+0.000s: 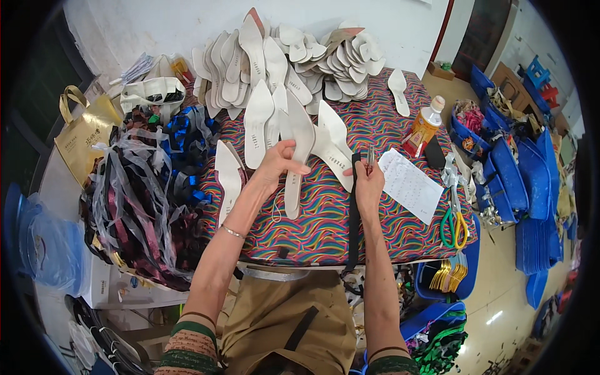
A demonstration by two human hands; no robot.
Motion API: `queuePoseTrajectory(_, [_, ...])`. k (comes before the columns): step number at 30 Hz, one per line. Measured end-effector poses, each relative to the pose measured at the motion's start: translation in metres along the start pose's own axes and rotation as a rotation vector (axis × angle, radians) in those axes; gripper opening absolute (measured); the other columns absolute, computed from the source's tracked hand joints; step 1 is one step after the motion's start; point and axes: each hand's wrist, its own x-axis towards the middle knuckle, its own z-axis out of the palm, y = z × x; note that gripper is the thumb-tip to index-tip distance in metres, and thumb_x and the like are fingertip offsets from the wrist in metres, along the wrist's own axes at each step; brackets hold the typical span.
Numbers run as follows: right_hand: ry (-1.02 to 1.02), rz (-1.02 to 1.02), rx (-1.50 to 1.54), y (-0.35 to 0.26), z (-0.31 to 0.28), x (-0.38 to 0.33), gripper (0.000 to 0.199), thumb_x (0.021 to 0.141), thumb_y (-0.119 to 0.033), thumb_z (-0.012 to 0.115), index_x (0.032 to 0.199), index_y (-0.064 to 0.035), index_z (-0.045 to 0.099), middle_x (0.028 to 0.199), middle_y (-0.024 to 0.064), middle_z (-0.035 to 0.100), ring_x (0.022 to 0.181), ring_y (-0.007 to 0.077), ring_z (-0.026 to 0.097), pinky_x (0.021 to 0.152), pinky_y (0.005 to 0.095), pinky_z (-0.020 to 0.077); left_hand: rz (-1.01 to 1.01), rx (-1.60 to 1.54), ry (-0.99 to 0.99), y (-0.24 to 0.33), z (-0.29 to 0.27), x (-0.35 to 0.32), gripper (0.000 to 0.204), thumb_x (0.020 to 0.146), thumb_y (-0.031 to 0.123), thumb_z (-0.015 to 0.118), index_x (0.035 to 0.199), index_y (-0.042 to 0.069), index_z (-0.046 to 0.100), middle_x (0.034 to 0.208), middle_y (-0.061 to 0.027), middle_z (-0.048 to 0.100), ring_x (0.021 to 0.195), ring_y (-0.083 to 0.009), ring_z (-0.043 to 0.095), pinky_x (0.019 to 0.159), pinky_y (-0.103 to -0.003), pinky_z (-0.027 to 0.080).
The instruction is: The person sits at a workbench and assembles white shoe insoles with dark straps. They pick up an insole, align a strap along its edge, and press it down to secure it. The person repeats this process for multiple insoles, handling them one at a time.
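The desk [400, 242], spread with a wavy, rainbow-striped cloth [312, 240], stands against a white wall [162, 31], with blue plastic bins [531, 172] crowding the glossy tiled floor [494, 312] to its right. Near the desk's middle, just below a heap of smooth, pale insoles [340, 64], the left hand [277, 167] has its fingers clamped on a slender, pointed insole [302, 128]; the right hand's [369, 182] fingers are closed on a narrow black strip [354, 225], beside a creased white sheet [411, 187].
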Motion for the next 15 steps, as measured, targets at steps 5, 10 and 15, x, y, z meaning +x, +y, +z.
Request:
queuePoseTrajectory(5, [-0.005,0.022,0.01,0.008,-0.002,-0.001,0.023,0.092,-0.018,0.052,0.094,0.0033,0.06,0.071,0.0096,0.068,0.068,0.0177,0.058,0.069,0.0343,0.0439,0.018,0.067,0.016,0.008,0.013,-0.006,0.071,0.057,-0.003,0.08,0.122,-0.003,0.052,0.092,-0.0036,0.063,0.077,-0.0136,0.059,0.07,-0.028,0.046])
queuePoseTrajectory(10, [0.026,-0.105,-0.24,0.014,0.01,-0.003,0.014,0.093,-0.013,0.053,0.092,0.0012,0.058,0.069,0.0053,0.067,0.058,0.0069,0.051,0.057,0.027,0.0403,0.067,-0.057,-0.217,0.02,0.008,-0.019,0.076,0.055,-0.004,0.079,0.125,0.0,0.051,0.1,-0.0004,0.063,0.084,-0.0129,0.058,0.07,-0.026,0.047])
queuePoseTrajectory(15, [-0.009,-0.077,0.16,0.013,-0.006,-0.003,0.013,0.094,-0.012,0.056,0.094,0.0003,0.059,0.076,0.0056,0.068,0.066,0.0066,0.053,0.064,0.025,0.0414,0.226,0.051,-0.202,0.023,0.043,-0.032,0.07,0.052,0.0,0.084,0.115,0.001,0.052,0.096,-0.0026,0.063,0.08,-0.0123,0.059,0.067,-0.027,0.048])
